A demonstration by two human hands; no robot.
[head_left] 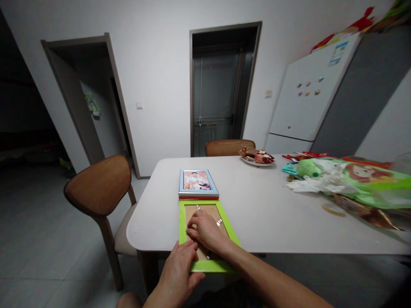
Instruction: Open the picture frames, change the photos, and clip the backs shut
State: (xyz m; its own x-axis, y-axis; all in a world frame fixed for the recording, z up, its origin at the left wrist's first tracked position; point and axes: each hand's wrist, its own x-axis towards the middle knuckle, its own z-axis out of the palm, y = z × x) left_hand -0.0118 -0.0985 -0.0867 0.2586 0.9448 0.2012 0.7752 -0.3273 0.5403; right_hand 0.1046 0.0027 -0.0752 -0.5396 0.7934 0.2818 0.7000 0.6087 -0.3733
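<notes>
A green picture frame lies back side up at the table's near edge, its brown backing board and small metal clips showing. My left hand grips the frame's lower left corner, thumb below and fingers on top. Over the backing board, my right hand has its fingers bent and drawn together at the left inner edge; whatever is under the fingertips is hidden. Just beyond, touching or nearly touching the green frame, a light blue frame with a photo rests on a red one.
The white table holds a plate of wrapped items at the back, and green bags, white crumpled material and a tape roll at right. Wooden chairs stand left and behind. A fridge is at the back right.
</notes>
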